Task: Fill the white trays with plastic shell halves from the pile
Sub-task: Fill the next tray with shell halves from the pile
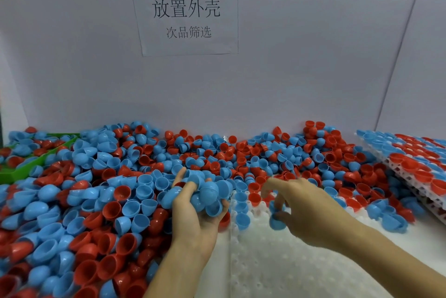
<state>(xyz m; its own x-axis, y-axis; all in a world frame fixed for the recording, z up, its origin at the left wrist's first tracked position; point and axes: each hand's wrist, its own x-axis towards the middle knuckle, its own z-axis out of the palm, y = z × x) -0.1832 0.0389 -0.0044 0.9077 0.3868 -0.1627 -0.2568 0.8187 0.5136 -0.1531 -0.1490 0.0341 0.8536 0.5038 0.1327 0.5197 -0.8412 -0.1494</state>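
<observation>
A pile [115,177] of red and blue shell halves spreads left of the white tray [277,266], whose near cells lie bare. Left hand [195,211] cups several blue halves; right hand's [311,211] fingers [281,203] pinch one blue half [276,221] over the tray.

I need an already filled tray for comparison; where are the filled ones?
The filled trays are stacked at the far right of the head view, against the wall, with the shell pile spreading to their left.

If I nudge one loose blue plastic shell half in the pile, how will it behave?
The blue plastic shell half probably rocks or rolls on its rounded dome. Likely light: the left hand holds several. The glossy surface may slip.
</observation>
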